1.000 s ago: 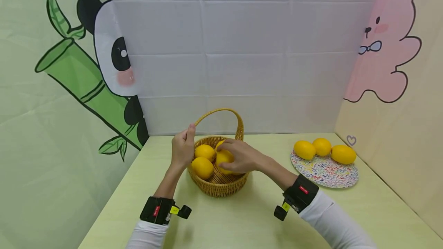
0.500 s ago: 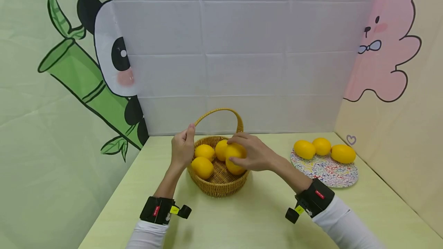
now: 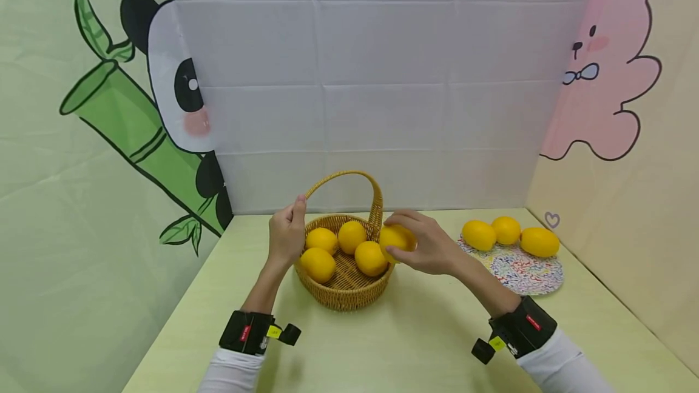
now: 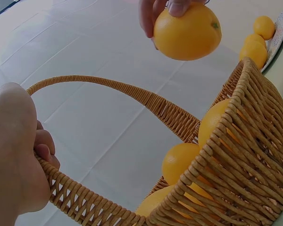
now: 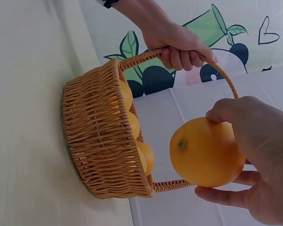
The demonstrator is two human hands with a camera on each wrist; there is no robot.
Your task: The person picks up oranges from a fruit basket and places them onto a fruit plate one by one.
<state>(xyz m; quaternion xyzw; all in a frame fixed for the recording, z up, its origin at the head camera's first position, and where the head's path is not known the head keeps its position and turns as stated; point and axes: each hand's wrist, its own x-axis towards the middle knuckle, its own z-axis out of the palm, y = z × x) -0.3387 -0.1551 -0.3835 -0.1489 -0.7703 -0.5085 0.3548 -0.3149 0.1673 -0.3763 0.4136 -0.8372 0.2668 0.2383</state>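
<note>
A round woven wicker basket (image 3: 344, 299) stands on the table, with several oranges (image 3: 352, 237) inside it. My left hand (image 3: 286, 234) grips the left side of its arched handle (image 3: 352, 173), fingers curled round the wicker. In my right hand (image 3: 434, 246) is another orange (image 3: 395, 239), held between thumb and fingers at the basket's right rim in the head view. The right wrist view shows that orange (image 5: 205, 151) raised above the basket opening, its small green stem mark facing the basket. From the left wrist, the orange (image 4: 188, 33) appears apart from those in the basket.
To the right, a round plate (image 3: 526, 273) with a multicoloured speckled pattern carries three yellow-orange oval fruits (image 3: 506, 230) at its far side. A grey-white backdrop (image 3: 382, 108) hangs behind the table (image 3: 327, 356), and printed side walls flank it.
My right hand has lifted an orange out from among the others and moved it right, to the basket's rim. My left hand stays on the handle, and the basket has barely moved.
</note>
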